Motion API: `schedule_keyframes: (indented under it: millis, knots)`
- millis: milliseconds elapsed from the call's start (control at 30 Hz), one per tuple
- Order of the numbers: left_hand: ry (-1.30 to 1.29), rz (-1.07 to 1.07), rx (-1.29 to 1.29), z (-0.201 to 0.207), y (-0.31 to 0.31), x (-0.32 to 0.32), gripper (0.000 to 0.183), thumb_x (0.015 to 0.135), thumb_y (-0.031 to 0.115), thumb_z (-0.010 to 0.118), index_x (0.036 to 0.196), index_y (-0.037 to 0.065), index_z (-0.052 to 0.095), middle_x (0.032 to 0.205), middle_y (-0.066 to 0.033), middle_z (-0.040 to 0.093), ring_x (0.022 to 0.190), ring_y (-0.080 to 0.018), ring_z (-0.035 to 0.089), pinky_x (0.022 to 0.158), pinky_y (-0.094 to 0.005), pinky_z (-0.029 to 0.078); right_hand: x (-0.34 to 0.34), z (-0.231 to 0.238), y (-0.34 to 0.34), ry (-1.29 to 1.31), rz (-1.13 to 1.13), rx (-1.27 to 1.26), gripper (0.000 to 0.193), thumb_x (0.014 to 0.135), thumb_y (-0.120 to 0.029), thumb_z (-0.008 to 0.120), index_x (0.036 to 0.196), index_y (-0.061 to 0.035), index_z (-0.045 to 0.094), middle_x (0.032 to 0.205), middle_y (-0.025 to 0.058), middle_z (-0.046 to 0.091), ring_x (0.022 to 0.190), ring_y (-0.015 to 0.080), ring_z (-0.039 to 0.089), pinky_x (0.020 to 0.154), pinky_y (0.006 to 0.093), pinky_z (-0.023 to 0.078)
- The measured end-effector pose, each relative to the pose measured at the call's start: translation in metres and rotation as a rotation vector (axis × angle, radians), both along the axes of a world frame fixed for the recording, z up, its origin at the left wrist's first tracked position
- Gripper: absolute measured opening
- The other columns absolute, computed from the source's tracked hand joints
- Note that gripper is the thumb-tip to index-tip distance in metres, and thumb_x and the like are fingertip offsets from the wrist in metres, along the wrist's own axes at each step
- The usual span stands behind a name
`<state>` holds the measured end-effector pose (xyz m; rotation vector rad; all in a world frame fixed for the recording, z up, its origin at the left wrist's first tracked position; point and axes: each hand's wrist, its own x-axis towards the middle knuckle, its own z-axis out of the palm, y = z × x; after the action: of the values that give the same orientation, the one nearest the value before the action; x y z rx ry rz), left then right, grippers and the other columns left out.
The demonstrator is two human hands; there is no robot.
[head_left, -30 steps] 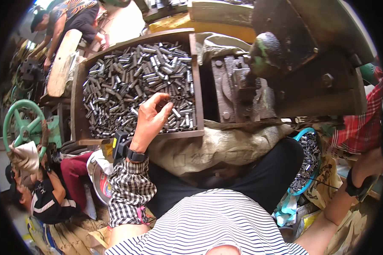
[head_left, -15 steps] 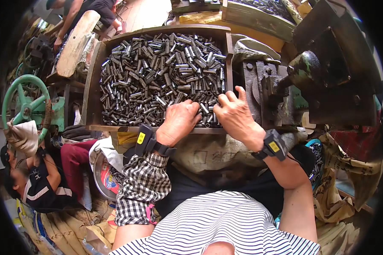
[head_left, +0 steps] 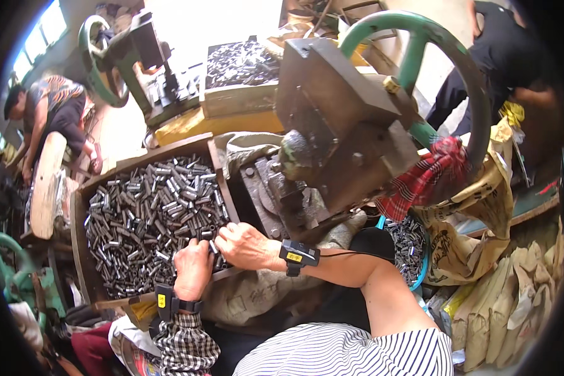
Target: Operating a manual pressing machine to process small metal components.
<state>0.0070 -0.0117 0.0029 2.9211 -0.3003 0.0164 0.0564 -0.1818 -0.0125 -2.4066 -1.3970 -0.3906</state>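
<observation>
Short dark and shiny metal tubes fill a shallow wooden box in front of me. At its near right corner, my left hand is closed low over the tubes, its fingers curled down; what they hold is hidden. Close beside it, my right hand is closed in a pinch. A single shiny tube shows at its fingertips, in the gap between both hands. Each wrist wears a black strapped device.
A greasy machine press with a green handwheel stands right of the box. A red checked cloth hangs there. A blue-rimmed basket holds more tubes. Sacks lie at right. One person bends at far left, another at far right.
The view has swung right, so the box sits further left and the press and handwheel come into sight. My hands have drawn together; the right index finger, raised before, is now bent in.
</observation>
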Motion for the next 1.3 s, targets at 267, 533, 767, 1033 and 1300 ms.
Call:
schedule_keyframes:
  millis: [267, 533, 767, 1033, 1300]
  knots:
    - [0.039, 0.006, -0.082, -0.007, 0.01, 0.004, 0.023, 0.066, 0.013, 0.072, 0.079, 0.004, 0.055, 0.077, -0.0147, 0.061, 0.074, -0.0338, 0.06, 0.064, -0.0434, 0.046, -0.015, 0.003, -0.026, 0.364, -0.034, 0.383, 0.021, 0.073, -0.012, 0.061, 0.085, -0.0018, 0.048, 0.073, 0.0169, 0.053, 0.065, 0.0344, 0.058, 0.057, 0.04, 0.048]
    - [-0.056, -0.022, -0.192, 0.003, 0.002, 0.001, 0.017, 0.077, 0.008, 0.063, 0.087, 0.001, 0.051, 0.077, -0.0158, 0.056, 0.072, -0.0368, 0.057, 0.061, -0.0447, 0.045, -0.014, 0.001, -0.025, 0.722, -0.01, 0.601, 0.014, 0.078, -0.008, 0.063, 0.089, -0.0007, 0.058, 0.076, 0.0138, 0.055, 0.069, 0.0285, 0.058, 0.062, 0.0357, 0.046]
    - [0.004, 0.116, -0.752, 0.007, -0.001, -0.006, 0.018, 0.08, 0.004, 0.061, 0.097, -0.001, 0.058, 0.077, -0.0121, 0.06, 0.068, -0.0211, 0.059, 0.063, -0.0327, 0.047, -0.004, 0.024, -0.029, 1.309, -0.106, 0.837, 0.013, 0.079, -0.006, 0.064, 0.091, -0.0014, 0.062, 0.077, 0.0016, 0.061, 0.067, 0.0069, 0.057, 0.059, 0.0234, 0.048]
    - [0.467, 0.263, -1.402, 0.001, -0.012, 0.003, 0.023, 0.089, 0.016, 0.061, 0.106, 0.0, 0.061, 0.074, 0.0007, 0.06, 0.057, -0.0025, 0.053, 0.051, -0.0167, 0.044, 0.009, 0.009, -0.038, 1.535, -0.105, 0.969, 0.009, 0.083, -0.005, 0.064, 0.09, -0.0005, 0.061, 0.08, 0.0027, 0.062, 0.072, 0.0071, 0.06, 0.058, 0.0197, 0.048]
    - [0.523, 0.295, -1.591, -0.005, -0.004, -0.003, 0.026, 0.089, 0.015, 0.06, 0.11, -0.001, 0.06, 0.078, -0.0015, 0.063, 0.061, -0.0049, 0.058, 0.054, -0.0177, 0.048, 0.007, 0.003, -0.029, 1.555, -0.167, 0.972, 0.007, 0.084, -0.002, 0.061, 0.089, 0.0018, 0.058, 0.081, 0.0051, 0.062, 0.073, 0.0091, 0.061, 0.059, 0.0206, 0.049]
